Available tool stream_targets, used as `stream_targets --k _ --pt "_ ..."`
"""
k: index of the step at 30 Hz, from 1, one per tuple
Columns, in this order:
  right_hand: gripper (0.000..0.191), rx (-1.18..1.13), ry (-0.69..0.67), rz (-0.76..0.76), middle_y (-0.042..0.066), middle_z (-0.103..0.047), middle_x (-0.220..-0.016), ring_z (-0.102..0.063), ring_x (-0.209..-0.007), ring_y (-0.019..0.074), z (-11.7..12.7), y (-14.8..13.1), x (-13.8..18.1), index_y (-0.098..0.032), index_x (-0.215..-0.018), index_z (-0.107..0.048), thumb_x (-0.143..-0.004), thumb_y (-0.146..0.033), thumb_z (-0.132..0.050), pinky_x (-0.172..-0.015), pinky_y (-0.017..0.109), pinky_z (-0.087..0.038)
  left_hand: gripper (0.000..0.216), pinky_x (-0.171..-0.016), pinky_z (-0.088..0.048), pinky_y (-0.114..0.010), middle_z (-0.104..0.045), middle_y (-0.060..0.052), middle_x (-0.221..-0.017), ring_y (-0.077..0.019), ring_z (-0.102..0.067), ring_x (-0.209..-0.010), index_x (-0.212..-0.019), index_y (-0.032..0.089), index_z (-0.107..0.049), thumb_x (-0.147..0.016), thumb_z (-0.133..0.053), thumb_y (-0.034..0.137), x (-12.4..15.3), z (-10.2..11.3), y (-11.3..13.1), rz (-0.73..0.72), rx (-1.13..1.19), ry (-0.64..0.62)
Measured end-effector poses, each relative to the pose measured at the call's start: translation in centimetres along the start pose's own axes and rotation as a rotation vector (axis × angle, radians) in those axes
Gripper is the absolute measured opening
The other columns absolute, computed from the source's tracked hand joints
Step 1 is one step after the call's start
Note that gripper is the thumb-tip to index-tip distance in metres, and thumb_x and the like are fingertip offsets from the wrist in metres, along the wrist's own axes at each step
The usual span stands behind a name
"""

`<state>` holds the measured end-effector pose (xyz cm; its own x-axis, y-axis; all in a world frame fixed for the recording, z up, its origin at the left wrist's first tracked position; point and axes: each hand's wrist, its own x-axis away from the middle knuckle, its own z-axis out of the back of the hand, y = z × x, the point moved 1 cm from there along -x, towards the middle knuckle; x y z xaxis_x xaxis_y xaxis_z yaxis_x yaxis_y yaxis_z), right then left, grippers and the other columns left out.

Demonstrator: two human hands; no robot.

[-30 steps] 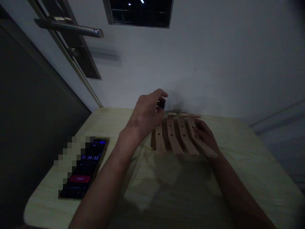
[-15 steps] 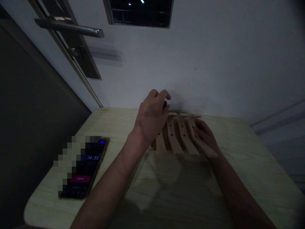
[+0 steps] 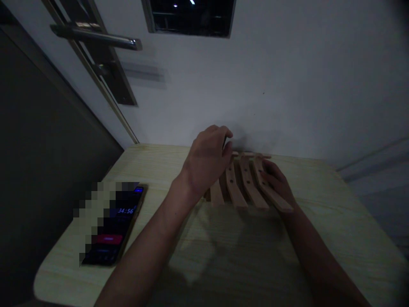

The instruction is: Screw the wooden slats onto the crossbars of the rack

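On the table stands a wooden slatted rack (image 3: 237,187). Several bent slats with dark round holes run towards me, and a thin crosspiece lies behind them. My right hand (image 3: 277,181) grips its right end, with the fingers partly hidden behind the outermost slat. Over the rack's left part, my left hand (image 3: 209,155) is closed, thumb and fingers curled round a small dark object (image 3: 224,140). Only a sliver of that object shows, so its kind is unclear. The left hand covers the upper part of the leftmost slat.
A phone (image 3: 111,226) with a lit timer screen lies on the left of the pale wooden table (image 3: 179,277). Directly behind the table rises a white door (image 3: 303,85) with a metal handle (image 3: 102,39) and a dark window (image 3: 191,17).
My left hand has shifted slightly right and down, and less of the dark object shows. My right hand keeps its hold on the rack. The view has drifted slightly.
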<state>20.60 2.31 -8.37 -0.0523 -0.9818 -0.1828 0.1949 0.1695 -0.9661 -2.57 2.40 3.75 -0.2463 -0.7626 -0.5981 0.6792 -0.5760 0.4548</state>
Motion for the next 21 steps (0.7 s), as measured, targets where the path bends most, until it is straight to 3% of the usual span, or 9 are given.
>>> stream_targets --k 3,11,21 --pt "0.033 -0.017 0.000 0.005 0.001 -0.058 -0.119 -0.049 -0.114 0.0254 -0.03 0.04 -0.05 -0.032 -0.106 -0.060 -0.073 -0.035 -0.062 -0.106 0.049 -0.030 0.013 -0.077 -0.049 -0.029 -0.058 -0.005 -0.093 -0.0137 -0.055 -0.081 -0.092 0.017 -0.061 -0.080 -0.056 0.014 -0.10 -0.17 -0.28 0.009 0.025 0.014" --pt "0.033 -0.047 -0.017 0.011 0.000 -0.057 -0.120 -0.049 -0.115 0.0250 -0.01 0.13 0.03 -0.034 -0.107 -0.059 -0.074 -0.034 -0.061 -0.106 0.048 -0.030 0.020 -0.073 -0.047 -0.027 -0.054 -0.003 -0.084 -0.0125 -0.053 -0.077 -0.087 0.017 -0.064 -0.077 -0.052 0.006 -0.24 -0.20 -0.70 0.031 0.040 0.039" --pt "0.031 -0.016 -0.007 0.006 0.000 -0.058 -0.115 -0.049 -0.112 0.0252 0.31 0.66 -0.13 -0.033 -0.106 -0.059 -0.075 -0.035 -0.061 -0.104 0.048 -0.032 0.034 -0.075 -0.051 -0.029 -0.056 -0.004 -0.094 -0.0135 -0.055 -0.082 -0.095 0.016 -0.056 -0.068 -0.046 -0.002 -0.15 0.16 -0.84 0.027 0.097 0.035"
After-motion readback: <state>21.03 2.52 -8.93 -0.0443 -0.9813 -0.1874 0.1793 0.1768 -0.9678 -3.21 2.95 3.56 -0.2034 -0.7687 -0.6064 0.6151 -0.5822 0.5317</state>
